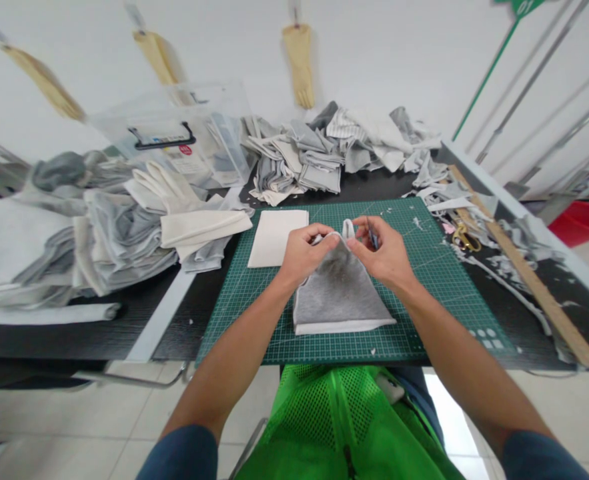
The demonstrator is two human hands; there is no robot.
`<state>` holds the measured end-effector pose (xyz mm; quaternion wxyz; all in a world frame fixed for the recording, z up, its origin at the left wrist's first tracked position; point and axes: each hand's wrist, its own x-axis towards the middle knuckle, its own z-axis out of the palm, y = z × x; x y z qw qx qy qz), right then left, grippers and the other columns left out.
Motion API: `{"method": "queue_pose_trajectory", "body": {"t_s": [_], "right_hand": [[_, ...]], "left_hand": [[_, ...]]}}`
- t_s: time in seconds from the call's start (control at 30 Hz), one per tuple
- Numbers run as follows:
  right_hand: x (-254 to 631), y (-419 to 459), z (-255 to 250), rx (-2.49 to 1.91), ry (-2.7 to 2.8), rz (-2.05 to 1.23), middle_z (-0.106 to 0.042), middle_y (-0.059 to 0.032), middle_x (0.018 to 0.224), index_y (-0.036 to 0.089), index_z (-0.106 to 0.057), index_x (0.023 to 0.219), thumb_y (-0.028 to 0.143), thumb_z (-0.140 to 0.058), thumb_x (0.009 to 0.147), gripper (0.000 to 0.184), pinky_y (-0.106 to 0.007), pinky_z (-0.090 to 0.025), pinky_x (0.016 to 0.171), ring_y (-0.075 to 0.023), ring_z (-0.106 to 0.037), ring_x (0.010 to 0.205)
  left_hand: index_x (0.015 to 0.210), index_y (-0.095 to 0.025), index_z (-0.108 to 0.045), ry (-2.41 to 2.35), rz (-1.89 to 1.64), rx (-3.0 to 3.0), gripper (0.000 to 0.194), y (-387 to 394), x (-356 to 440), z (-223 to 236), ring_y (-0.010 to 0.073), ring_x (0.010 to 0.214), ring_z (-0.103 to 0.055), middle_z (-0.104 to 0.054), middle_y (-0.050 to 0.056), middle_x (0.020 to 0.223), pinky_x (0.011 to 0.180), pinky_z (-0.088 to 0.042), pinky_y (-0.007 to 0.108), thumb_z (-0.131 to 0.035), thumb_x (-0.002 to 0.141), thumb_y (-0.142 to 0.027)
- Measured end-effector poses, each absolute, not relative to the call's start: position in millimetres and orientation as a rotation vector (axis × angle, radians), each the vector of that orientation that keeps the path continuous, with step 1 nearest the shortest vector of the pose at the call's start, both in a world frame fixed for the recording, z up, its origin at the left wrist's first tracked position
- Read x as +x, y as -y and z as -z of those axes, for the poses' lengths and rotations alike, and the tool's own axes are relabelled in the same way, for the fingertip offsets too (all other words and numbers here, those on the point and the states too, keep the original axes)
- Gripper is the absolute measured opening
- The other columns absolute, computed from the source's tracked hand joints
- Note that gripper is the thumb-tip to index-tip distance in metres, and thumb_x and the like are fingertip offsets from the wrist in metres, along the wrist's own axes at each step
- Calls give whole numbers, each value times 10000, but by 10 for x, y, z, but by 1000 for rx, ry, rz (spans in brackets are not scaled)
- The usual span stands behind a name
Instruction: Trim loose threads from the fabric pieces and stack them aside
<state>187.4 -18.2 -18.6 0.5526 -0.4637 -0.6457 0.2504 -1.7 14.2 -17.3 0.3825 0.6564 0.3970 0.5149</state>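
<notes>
Left hand (307, 252) pinching top edge of gray fabric piece (347, 290), which hangs down between hands onto green cutting mat (427, 267). Right hand (381, 250) gripping same edge near small loop (348, 230), dark tool (373, 237) held in its fingers. Cream cloth (274, 241) flat just beyond left hand; gold-handled scissors (467, 239) right of right hand, on desk (214, 287).

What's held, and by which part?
Grey cloth, by its raised edge, in left hand and right hand; the latter also holds something dark, part unclear.
</notes>
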Motion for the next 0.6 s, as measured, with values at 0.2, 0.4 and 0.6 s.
{"method": "queue_pose_trajectory", "body": {"t_s": [0.2, 0.4, 0.6], "right_hand": [[1799, 232, 154, -1107, 1572, -697, -691, 3, 781, 196, -761, 935, 417, -733, 888, 227, -276, -447, 631, -133, -560, 667], [1834, 221, 150, -1115, 1433, -774, -539, 33, 648, 197, -664, 758, 473, -705, 926, 326, -257, -359, 550, -108, -433, 590], [1846, 180, 196, -1048, 1278, -902, -508, 30, 680, 211, -647, 812, 567, -733, 897, 376, -249, -373, 519, -111, -428, 586]], "left_hand": [[765, -175, -770, -925, -1233, 1643, 346, -155, -13, 196, 146, 656, -592, -696, 13, 692, 631, -466, 276, -752, 851, -509], [763, -175, -750, -885, -1200, 1531, 392, -188, -23, 160, 160, 707, -625, -718, 35, 749, 661, -497, 282, -683, 891, -539], [848, -182, -782, -814, -1130, 1553, 320, -221, -115, 122, 199, 783, -671, -760, 65, 841, 740, -531, 317, -734, 838, -499]]}}
